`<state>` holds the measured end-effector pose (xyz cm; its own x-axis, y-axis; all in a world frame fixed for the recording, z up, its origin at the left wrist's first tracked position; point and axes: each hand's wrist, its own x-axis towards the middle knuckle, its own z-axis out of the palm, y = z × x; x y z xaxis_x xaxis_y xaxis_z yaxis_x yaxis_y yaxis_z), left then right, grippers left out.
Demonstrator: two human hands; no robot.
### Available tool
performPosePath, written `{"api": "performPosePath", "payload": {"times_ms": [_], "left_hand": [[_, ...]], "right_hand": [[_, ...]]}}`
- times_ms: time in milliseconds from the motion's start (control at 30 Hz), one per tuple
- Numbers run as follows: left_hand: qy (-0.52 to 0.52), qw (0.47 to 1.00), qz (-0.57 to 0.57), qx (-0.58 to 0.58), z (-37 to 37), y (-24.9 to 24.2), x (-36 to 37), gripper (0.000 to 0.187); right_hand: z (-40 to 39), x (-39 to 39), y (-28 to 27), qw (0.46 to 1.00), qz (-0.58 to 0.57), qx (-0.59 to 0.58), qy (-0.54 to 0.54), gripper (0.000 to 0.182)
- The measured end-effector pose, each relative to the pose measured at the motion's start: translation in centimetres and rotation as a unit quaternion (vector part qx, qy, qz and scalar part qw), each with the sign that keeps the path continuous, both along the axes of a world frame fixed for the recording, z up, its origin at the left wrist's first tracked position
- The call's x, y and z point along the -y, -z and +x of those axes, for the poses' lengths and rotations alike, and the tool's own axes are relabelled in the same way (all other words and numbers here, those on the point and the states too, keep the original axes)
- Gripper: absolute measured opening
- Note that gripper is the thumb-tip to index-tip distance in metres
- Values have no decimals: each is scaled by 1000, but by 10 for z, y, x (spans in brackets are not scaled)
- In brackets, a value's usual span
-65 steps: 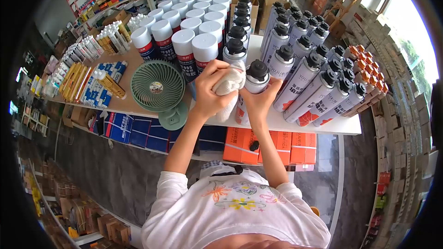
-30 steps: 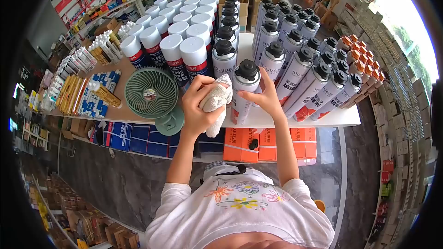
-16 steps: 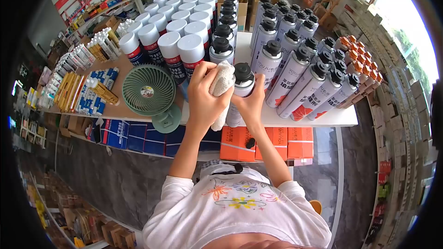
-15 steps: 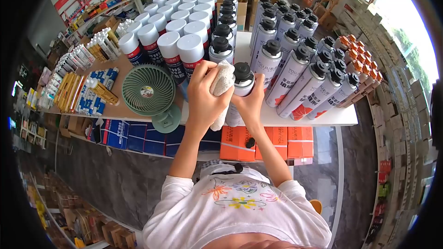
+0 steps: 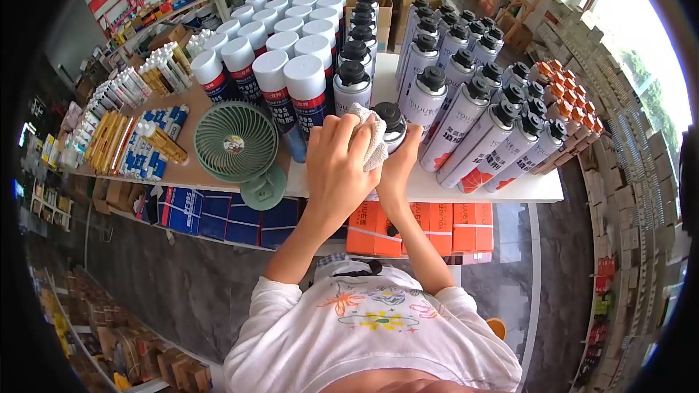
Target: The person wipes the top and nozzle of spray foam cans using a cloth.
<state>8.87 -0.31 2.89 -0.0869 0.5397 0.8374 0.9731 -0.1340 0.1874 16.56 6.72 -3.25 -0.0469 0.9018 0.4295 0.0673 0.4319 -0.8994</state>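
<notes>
A light cloth is gripped in my left hand, whose fingers press it against the side of a can with a black cap. My right hand is wrapped round that same can from the right, near its top. The can leans slightly, and its lower body is mostly hidden by my hands. Just behind stands another black-capped can. White-capped cans stand to the left, and more black-capped silver cans are grouped to the right.
A green fan stands left of my hands on the table. Brown-capped cans are at the right end. Tubes lie at the left. Orange boxes and blue boxes sit below the tabletop.
My left hand and the cloth have moved a little right and down, now against the can's side. The held can has shifted slightly right and tilted, with my right hand still round it.
</notes>
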Motion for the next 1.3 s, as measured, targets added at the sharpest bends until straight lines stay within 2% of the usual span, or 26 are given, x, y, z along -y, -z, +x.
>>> {"api": "performPosePath", "payload": {"times_ms": [133,200,367,433,467,500,600,633,733,833,1000,1100,1167,1233,1300], "left_hand": [[39,999,16,6,-10,8,1,42],[117,993,2,-16,-23,9,0,49],[206,977,-17,41,-46,5,-6,39],[238,943,-35,230,-51,12,-13,35],[220,943,-39,247,-50,13,-17,32],[226,942,-40,244,-47,13,-20,32],[170,979,23,107,-42,14,-22,36],[175,978,21,109,-43,15,-21,36],[237,970,41,-28,-46,11,-15,38],[232,971,44,-38,-52,11,-22,37],[224,968,56,97,-57,23,-35,34],[203,968,43,138,-64,24,-39,34],[203,972,53,110,-62,22,-36,32],[273,958,77,39,-60,21,-33,32],[303,950,68,33,-64,16,-32,32]], "right_hand": [[-2,-1,4,999,3,-30,-12,55],[-2,-4,6,999,32,-35,-6,55],[-5,-4,6,999,30,-36,-2,60],[-3,-4,2,1000,29,-12,-4,63],[-3,-1,-2,1000,7,-12,-4,64],[-4,-1,-2,1000,9,-15,3,64],[-5,-4,2,1000,5,-19,-5,63],[-5,-4,5,1000,3,-17,1,63],[-7,1,1,999,-4,-40,1,58],[-9,-6,8,999,26,-20,22,57],[-17,-6,8,998,24,-14,55,59],[-18,1,9,998,23,-10,65,63],[-19,2,6,996,25,-11,79,63],[-18,2,8,996,7,-23,89,63],[-20,5,10,996,13,-36,84,61]]}}
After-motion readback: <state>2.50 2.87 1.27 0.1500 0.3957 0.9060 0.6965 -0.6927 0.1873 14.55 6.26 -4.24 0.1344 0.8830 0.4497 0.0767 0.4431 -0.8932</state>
